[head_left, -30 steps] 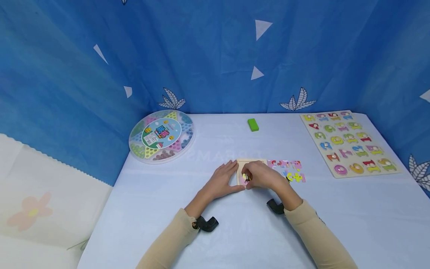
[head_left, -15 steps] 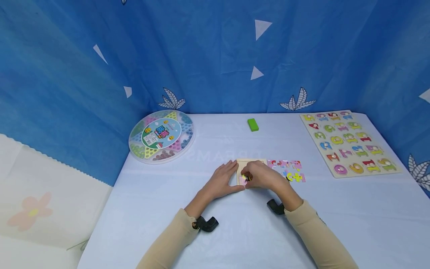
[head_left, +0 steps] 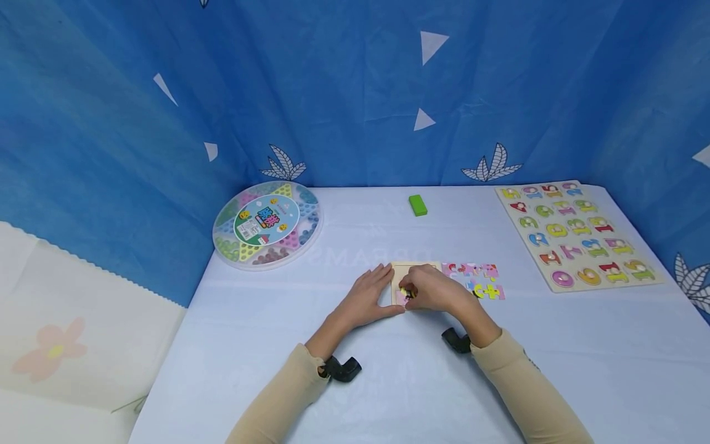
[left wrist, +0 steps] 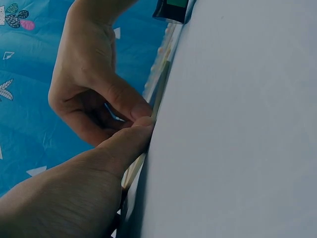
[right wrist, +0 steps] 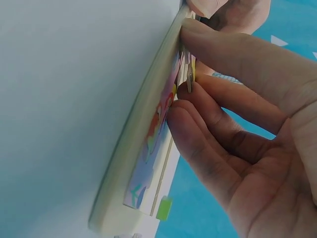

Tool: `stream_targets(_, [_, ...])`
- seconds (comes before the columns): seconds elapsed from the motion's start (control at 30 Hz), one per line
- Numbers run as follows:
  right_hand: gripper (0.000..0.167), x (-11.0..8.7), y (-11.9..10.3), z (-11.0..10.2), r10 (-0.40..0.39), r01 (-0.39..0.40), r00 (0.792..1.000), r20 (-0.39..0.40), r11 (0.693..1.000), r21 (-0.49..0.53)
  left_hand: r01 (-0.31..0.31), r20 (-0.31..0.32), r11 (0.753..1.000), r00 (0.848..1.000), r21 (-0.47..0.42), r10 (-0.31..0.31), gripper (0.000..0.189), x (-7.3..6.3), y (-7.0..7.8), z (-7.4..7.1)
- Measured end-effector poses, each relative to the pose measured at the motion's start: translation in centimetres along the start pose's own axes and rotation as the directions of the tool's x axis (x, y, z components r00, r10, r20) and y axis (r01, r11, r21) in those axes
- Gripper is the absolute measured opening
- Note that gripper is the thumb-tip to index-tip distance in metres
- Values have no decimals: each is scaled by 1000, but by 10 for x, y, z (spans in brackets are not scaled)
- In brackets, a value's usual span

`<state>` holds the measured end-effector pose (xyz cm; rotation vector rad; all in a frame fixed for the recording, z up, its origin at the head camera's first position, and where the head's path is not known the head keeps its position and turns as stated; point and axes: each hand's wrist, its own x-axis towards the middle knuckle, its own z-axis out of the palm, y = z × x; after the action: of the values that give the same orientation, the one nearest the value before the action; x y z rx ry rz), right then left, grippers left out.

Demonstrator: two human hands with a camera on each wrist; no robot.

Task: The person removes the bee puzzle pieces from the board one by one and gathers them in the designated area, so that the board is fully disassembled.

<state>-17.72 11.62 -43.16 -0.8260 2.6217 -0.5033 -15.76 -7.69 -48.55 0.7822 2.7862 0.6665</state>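
Note:
A small wooden jigsaw tray [head_left: 397, 269] lies in front of me, a pink and yellow picture partly showing at its lower left. My left hand [head_left: 363, 300] rests along the tray's left side, its fingers extended near the upper corner and its thumb at the lower edge. Over the tray, my right hand [head_left: 435, 290] pinches a puzzle piece [right wrist: 189, 81], seen nearly edge-on in the right wrist view; the hand hides much of the tray. The thumbs of both hands are close together at the near edge. Printed pieces [right wrist: 158, 119] show beside the right fingers.
Loose jigsaw pieces [head_left: 490, 291] lie right of the tray, with a pink row [head_left: 470, 270] above them. A green block [head_left: 418, 205] sits farther back. A round board game case [head_left: 266, 225] stands back left, a wooden number board [head_left: 577, 237] at right. Blue curtain surrounds the table.
My right hand shifts only slightly at the tray's lower edge, with the puzzle piece still between its fingers. My left hand and the other objects stay where they were.

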Motion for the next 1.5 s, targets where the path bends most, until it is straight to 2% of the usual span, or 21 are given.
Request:
stream_targets(0.33, [28,-1,2,0,-13,14,1000,-27,1000,26,9,4,1000,1000,-2,-9,90,0,-1,1])
stream_targets(0.5, [34,-2,3,-2,-9,10,999,-37,999,31,6,8,1000,1000,-3,-6,90,0,-1,0])
stream_targets(0.67, [38,-8,7,-5,26,-23,999,-46,998,51,5,15,1000,1000,3,-5,90,2,0,2])
stream_targets(0.87, [30,-16,13,-4,2,2,998,-64,998,63,6,14,1000,1000,11,-6,91,3,-1,4])
stream_targets(1.03, [37,-22,16,-2,20,-15,998,-62,997,76,8,4,1000,1000,10,-8,90,2,-3,4])
stream_targets(1.27, [38,-29,22,-2,-1,8,998,-61,993,115,8,11,1000,1000,-10,-8,90,2,-4,4])
stream_targets(1.5, [39,-40,30,-2,50,-41,997,-67,992,121,5,6,1000,1000,-2,-5,91,3,-4,5])
